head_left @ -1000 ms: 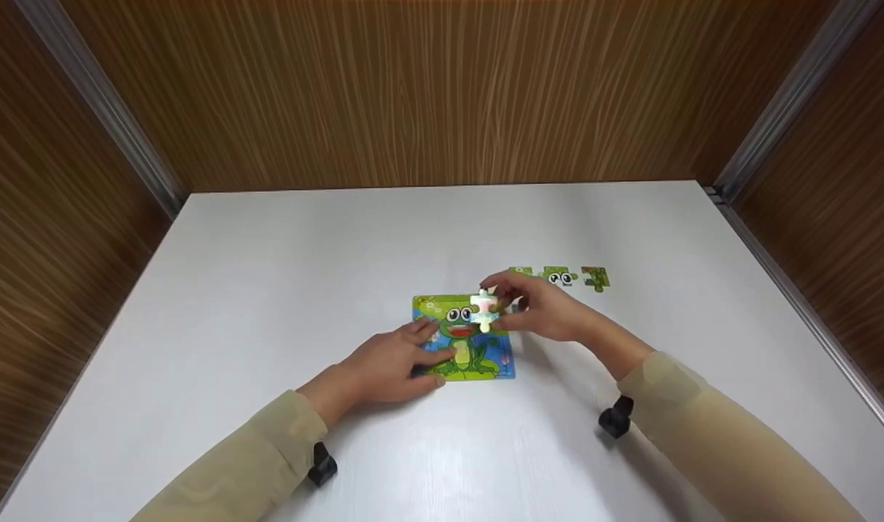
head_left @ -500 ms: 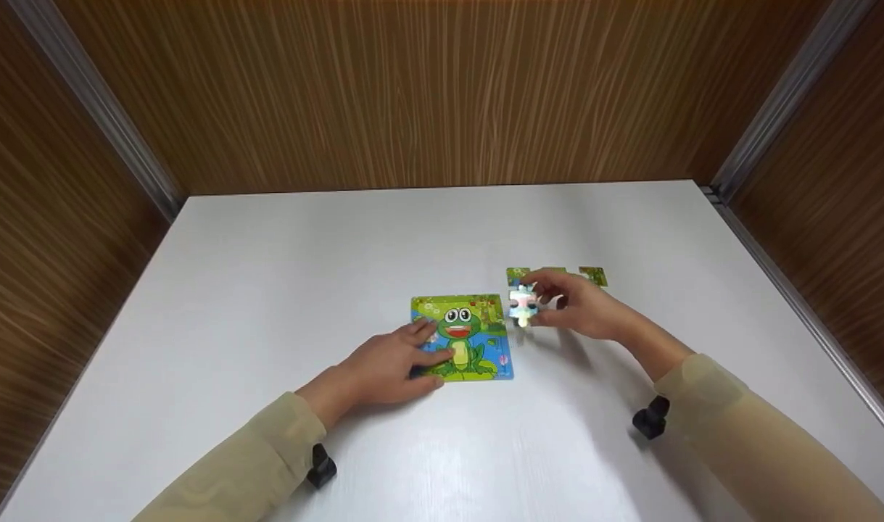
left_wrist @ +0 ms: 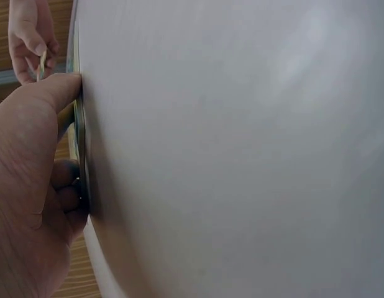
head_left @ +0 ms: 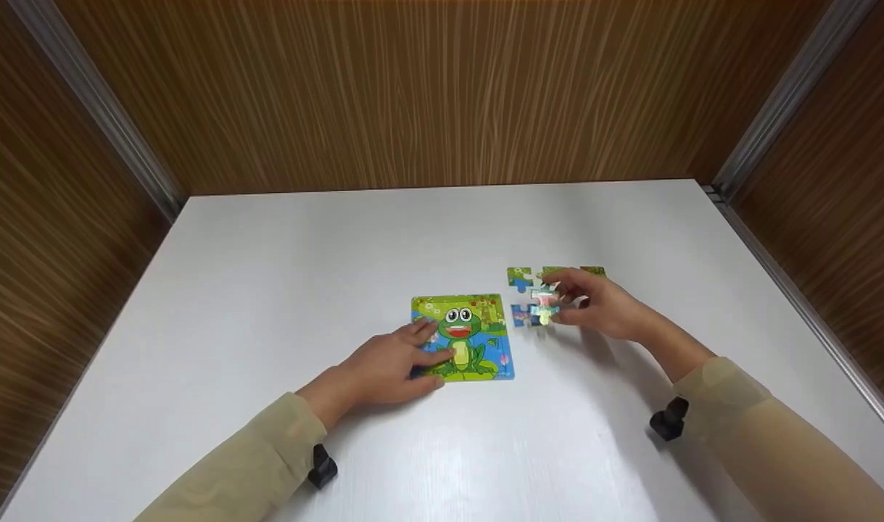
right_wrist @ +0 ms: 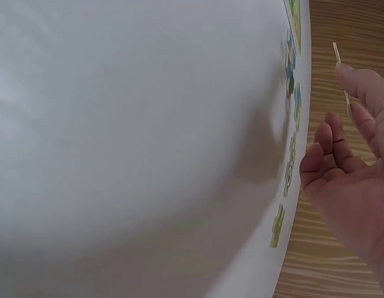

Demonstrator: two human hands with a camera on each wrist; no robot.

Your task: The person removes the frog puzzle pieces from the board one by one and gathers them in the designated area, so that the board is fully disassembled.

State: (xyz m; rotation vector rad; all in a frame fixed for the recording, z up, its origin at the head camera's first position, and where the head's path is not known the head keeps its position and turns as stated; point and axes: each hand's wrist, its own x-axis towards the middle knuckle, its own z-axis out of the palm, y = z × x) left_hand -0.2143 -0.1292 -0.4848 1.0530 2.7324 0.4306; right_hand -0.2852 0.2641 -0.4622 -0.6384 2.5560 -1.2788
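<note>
A square frog puzzle board [head_left: 485, 312] lies flat on the white table. My left hand [head_left: 391, 362] rests on its left part with spread fingers, the thumb at its lower edge. Right of the board, my right hand [head_left: 605, 304] pinches a shiny jigsaw piece [head_left: 545, 299] between thumb and fingers, raised over the table. The right wrist view shows this jigsaw piece [right_wrist: 337, 53] edge-on and well above the tabletop. Beneath and behind it lie loose jigsaw pieces, among them a green and blue corner piece [head_left: 518, 277] and a bluish piece [head_left: 520, 316].
Another loose piece [head_left: 594, 270] shows beyond my right hand, partly covered by it. The white table [head_left: 304, 275] is bounded by a wood-grain back wall [head_left: 442, 94] and similar side walls. Black wrist mounts [head_left: 323, 467] hang under both sleeves.
My right hand has moved right with the pinched piece, from over the board to over the loose pieces, uncovering the board's right side. My left hand has stayed in place.
</note>
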